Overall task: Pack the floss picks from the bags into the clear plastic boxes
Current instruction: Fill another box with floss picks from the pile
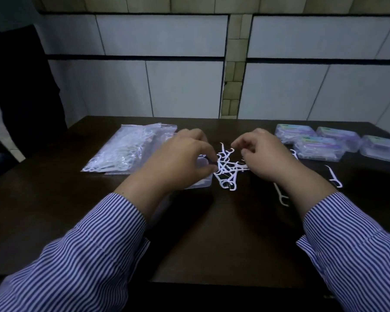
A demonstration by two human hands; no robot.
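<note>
From the head camera, a dark brown wooden table (pixel 189 233) stood against a wall of pale tiles (pixel 162 37). A loose heap of white plastic floss picks (pixel 226 171) lay near the middle of the table, between the two hands. The left hand (pixel 180 163) hovered at the left edge of the heap, fingers curled, thumb and fingertips pressed close together at the nearest picks; whether they actually pinched one could not be told. Under that hand sat an open clear plastic box (pixel 200 183), mostly hidden. The right hand (pixel 263 154) was over the right side of the heap with fingers curled downward, the fingertips just above or touching the picks; its grip could not be told. Both arms wore blue-and-white striped sleeves (pixel 88 255).

On the far left lay clear plastic bags (pixel 124 149) filled with white picks. On the far right stood four closed clear boxes with purple labels (pixel 320 146), close together. Two stray picks lay on the table to the right: one (pixel 280 195) near the right wrist, another (pixel 333 176) farther right.
</note>
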